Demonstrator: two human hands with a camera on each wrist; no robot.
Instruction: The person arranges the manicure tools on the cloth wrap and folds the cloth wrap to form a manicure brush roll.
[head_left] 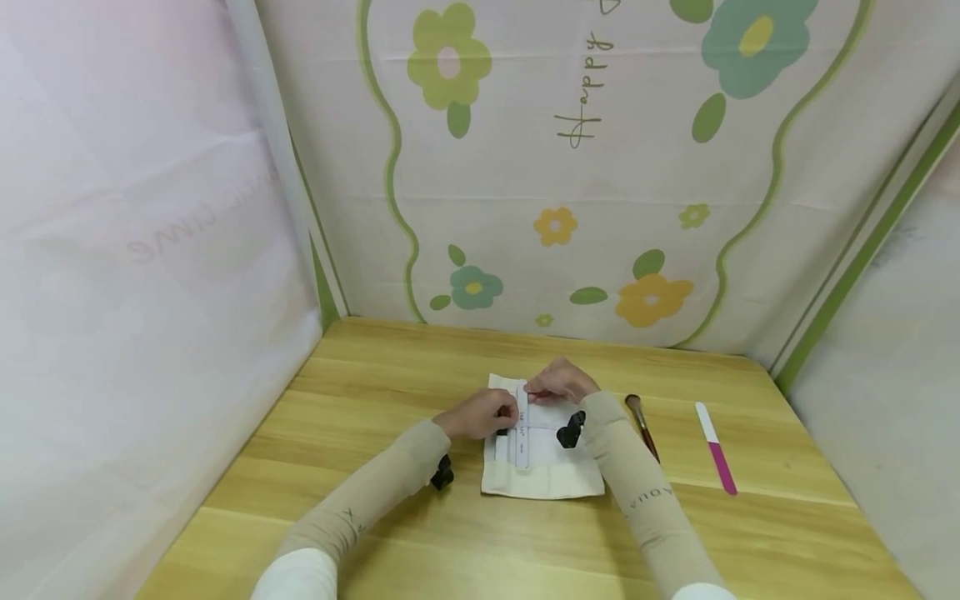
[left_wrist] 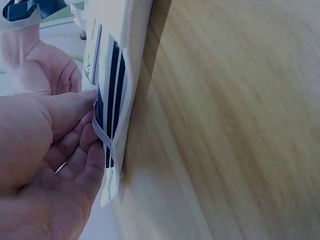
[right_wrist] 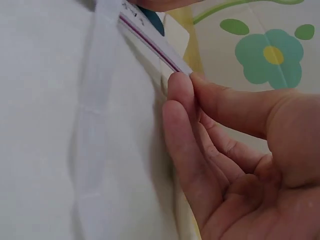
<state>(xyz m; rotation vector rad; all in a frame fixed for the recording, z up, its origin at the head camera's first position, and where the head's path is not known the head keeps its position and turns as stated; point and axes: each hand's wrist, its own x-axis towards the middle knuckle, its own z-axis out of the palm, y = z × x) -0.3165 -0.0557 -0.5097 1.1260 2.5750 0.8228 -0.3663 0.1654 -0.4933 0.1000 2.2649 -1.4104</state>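
Observation:
A cream fabric roll-up case lies unfolded on the table, with a pale elastic band across its middle. A white printed nail file lies lengthwise over the left part of the case, under the band. My right hand pinches the far end of this file between thumb and fingertips, clear in the right wrist view. At the case's left side my left hand pinches the elastic band between thumb and fingers. Dark-edged flat strips sit under the band beside the file in the left wrist view.
To the right of the case lie a makeup brush with a reddish-brown handle and a white-and-magenta nail file. The wooden table is bordered by hanging flower-print cloth at the back and plain-looking cloth at the sides.

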